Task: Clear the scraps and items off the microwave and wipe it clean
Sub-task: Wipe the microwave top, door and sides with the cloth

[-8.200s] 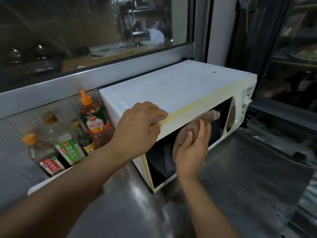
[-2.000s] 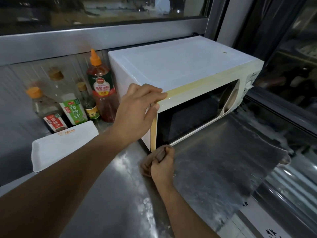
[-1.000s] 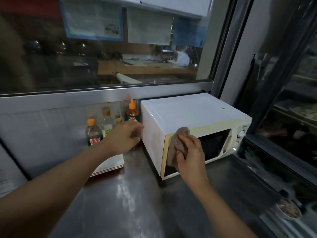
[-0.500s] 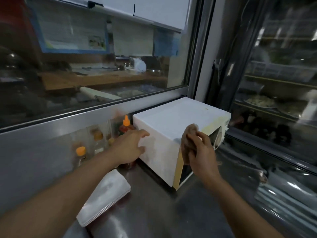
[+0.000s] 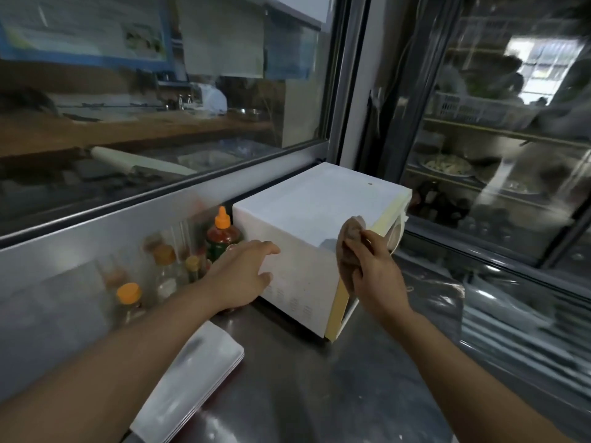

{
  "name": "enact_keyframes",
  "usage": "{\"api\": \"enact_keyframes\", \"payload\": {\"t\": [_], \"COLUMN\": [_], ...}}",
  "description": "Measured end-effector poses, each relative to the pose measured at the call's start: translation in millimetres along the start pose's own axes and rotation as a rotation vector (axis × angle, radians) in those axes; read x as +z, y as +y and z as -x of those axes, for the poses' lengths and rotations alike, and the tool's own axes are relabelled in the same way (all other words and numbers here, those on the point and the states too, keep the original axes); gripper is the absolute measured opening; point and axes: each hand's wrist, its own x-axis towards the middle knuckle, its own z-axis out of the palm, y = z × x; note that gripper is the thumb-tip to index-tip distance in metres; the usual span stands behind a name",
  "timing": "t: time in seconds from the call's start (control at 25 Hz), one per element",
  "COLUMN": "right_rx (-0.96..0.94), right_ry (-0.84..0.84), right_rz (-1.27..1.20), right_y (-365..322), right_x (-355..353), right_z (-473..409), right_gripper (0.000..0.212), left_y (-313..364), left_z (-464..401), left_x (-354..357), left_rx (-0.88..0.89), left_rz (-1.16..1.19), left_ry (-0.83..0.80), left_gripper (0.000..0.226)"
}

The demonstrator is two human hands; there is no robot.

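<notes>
Microwave [image 5: 319, 206] on the steel table [image 5: 319, 394], a hand at each side of its near corner.

The right hand [image 5: 372, 270] has its grip clenched round a brown cloth [image 5: 348, 241], held against the top front corner of the microwave where the white top meets the yellowed door edge. The left hand [image 5: 241, 274] lies flat against the vented left side wall, fingers straight, grip released and holding nothing. A small dark speck [image 5: 370, 183] sits on the top near the far right edge. Left of the microwave stand sauce bottles [image 5: 220, 235], some with orange caps, against the steel wall below the window. White trays [image 5: 192, 385] lie stacked on the table in front of them.
</notes>
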Motion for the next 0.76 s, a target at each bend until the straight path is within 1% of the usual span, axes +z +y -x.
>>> {"api": "enact_keyframes", "payload": {"t": [0.08, 0.16, 0.28, 0.36, 0.44, 0.56, 0.64, 0.76], "right_rx": [-0.092, -0.182, -0.259, -0.275, -0.304, -0.353, -0.339, -0.274], "right_ry": [0.029, 0.114, 0.233, 0.244, 0.213, 0.203, 0.22, 0.272], "right_rz": [0.043, 0.091, 0.155, 0.207, 0.258, 0.343, 0.417, 0.549], "right_y": [5, 13, 22, 23, 26, 32, 30, 21], "right_x": [18, 38, 63, 71, 73, 72, 76, 93], "right_z": [-5, -8, -11, -10, -9, -11, -11, -5], "right_gripper": [0.044, 0.041, 0.045, 0.051, 0.057, 0.057, 0.055, 0.057], "left_y": [-8, -17, -31, -39, -47, -64, -76, -92], "left_z": [-10, -22, -43, -57, -73, -95, -104, -110], "left_x": [8, 14, 21, 21, 19, 17, 15, 17], "left_rx": [0.005, 0.001, 0.026, 0.072, 0.123, 0.161, 0.166, 0.201], "left_rz": [-0.044, -0.065, -0.098, -0.15, -0.235, -0.409, -0.492, -0.488], "left_ry": [-0.01, -0.005, 0.029, 0.054, 0.065, 0.071, 0.059, 0.089], "left_gripper": [0.052, 0.054, 0.056, 0.058, 0.062, 0.065, 0.063, 0.064]}}
